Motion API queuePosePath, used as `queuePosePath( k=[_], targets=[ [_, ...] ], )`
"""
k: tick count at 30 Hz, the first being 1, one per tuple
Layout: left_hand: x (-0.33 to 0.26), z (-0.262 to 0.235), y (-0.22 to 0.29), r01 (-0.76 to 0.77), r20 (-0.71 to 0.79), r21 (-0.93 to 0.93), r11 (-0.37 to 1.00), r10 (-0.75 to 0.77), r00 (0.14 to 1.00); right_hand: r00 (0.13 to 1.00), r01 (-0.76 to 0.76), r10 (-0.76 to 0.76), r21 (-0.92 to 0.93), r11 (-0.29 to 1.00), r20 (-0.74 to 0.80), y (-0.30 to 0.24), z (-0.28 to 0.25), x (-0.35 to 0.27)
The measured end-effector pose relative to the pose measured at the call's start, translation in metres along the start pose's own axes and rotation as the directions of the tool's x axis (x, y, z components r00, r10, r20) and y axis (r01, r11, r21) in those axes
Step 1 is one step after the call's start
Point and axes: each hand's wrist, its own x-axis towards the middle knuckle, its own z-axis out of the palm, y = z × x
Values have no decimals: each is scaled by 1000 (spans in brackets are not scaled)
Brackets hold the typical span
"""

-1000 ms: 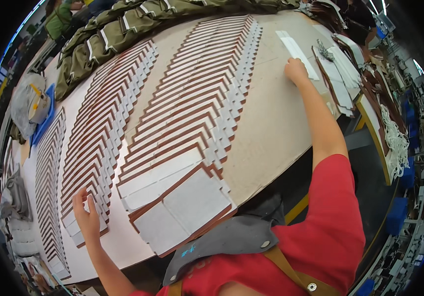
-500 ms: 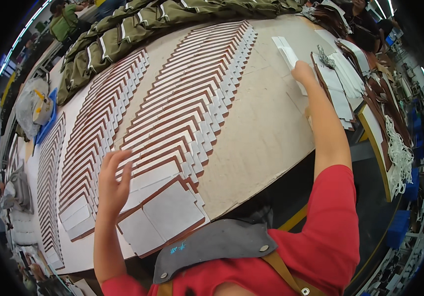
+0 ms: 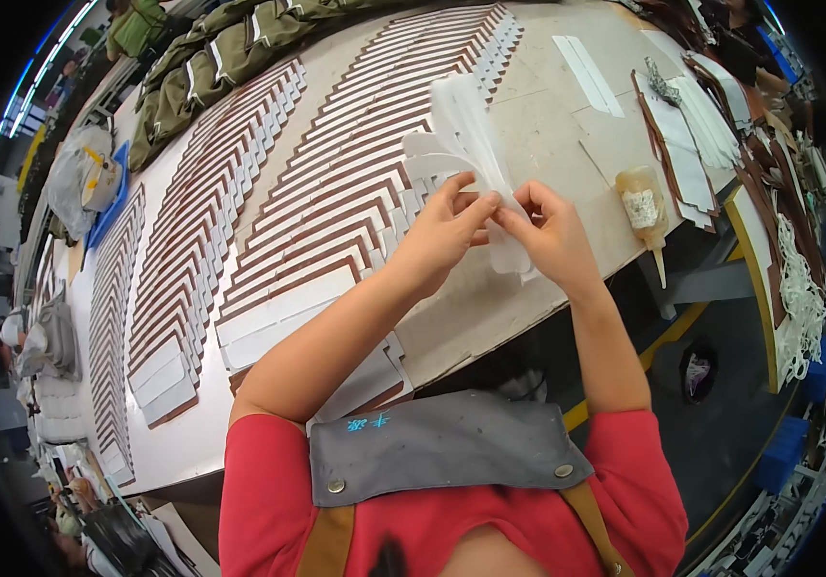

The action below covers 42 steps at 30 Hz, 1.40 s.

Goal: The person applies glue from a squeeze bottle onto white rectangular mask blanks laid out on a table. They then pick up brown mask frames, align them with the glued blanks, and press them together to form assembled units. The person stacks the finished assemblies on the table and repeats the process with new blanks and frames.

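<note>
Above the bare middle of the table, both hands hold a fanned sheaf of thin white strips [image 3: 471, 120]. My left hand [image 3: 447, 229] pinches the sheaf from its left side. My right hand [image 3: 552, 231] grips it from the right, with the thumbs close together. The strips spread upward and to the left, and their lower ends hang below the fingers. Beyond the hands, overlapping rows of white panels with brown edges [image 3: 326, 183] cover the table. A few more white strips [image 3: 588, 75] lie flat at the far right.
A glue bottle [image 3: 642, 202] with a thin nozzle lies near the table's right edge. Brown and white cut pieces [image 3: 677, 159] are piled beyond it. Green fabric bundles [image 3: 211, 67] line the back. A blue tray [image 3: 110, 202] with a plastic bag stands at left.
My right hand has come back from the far right to the middle with white strips. My left hand has moved right to join it. The glue bottle now shows fully.
</note>
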Motion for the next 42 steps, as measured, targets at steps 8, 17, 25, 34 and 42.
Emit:
queuePosePath(
  k=[8, 17, 25, 34, 42],
  targets=[
    [-30, -25, -10, -59, -87, 53, 997, 63, 994, 981, -187, 190, 514, 837, 47, 13, 21, -16],
    [-80, -69, 29, -495, -346, 316, 809, 584, 735, 711, 41, -131, -145, 989, -691, 34, -79, -12],
    [-59, -61, 1, -356, -222, 444, 822, 486, 845, 896, -38, -418, -965, 261, -149, 18, -67, 33],
    [-68, -45, -8, -35, -201, 111, 993, 57, 978, 969, 240, -225, -172, 955, 104, -19, 67, -19],
    [-66, -36, -9, -163, -97, 175, 971, 182, 979, 973, 230, -232, -103, 968, -2, -5, 66, -23]
  ],
)
